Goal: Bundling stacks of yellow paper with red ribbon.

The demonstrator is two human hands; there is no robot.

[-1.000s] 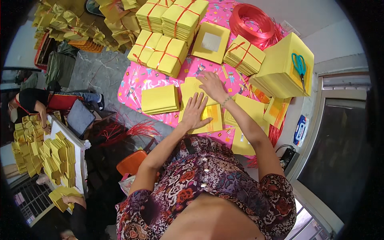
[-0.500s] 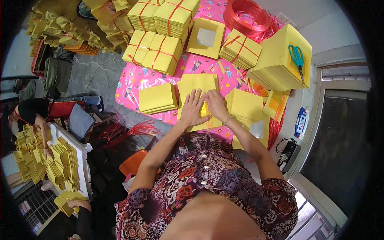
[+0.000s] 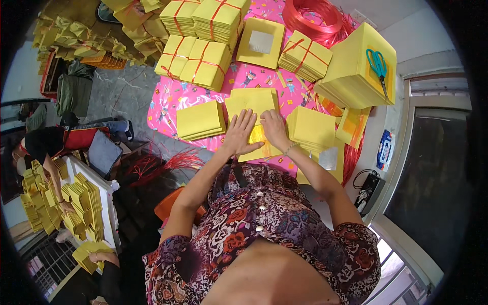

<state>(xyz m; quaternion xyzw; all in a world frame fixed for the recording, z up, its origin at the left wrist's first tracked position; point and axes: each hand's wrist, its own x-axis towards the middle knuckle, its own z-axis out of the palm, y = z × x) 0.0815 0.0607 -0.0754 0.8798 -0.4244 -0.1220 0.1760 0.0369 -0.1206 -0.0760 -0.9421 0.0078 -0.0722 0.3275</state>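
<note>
In front of me on the pink tablecloth [image 3: 231,104] lies a yellow paper sheet [image 3: 254,97] with a shiny golden patch [image 3: 257,134] showing between my hands. My left hand [image 3: 241,134] rests flat on its left side, fingers stretched and thumb out toward the patch. Bent fingers of my right hand [image 3: 274,131] press together on the paper just right of the patch; their tips are partly hidden. Left of the sheet sits a stack of folded yellow paper [image 3: 199,121]. Another yellow stack [image 3: 311,127] is beside my right wrist, over a sheet with a silver patch [image 3: 328,158].
Tied yellow bundles [image 3: 206,63] stand at the back left. A tall yellow stack [image 3: 345,71] with teal-handled scissors [image 3: 377,65] on it is at the right, near a red ribbon coil [image 3: 312,20]. At far left, other people's hands [image 3: 104,258] handle yellow paper at a white table [image 3: 111,216].
My right fingers have shifted slightly on the paper, uncovering more of the golden patch. My left hand stays flat on the sheet. The whole view has tilted a little.
</note>
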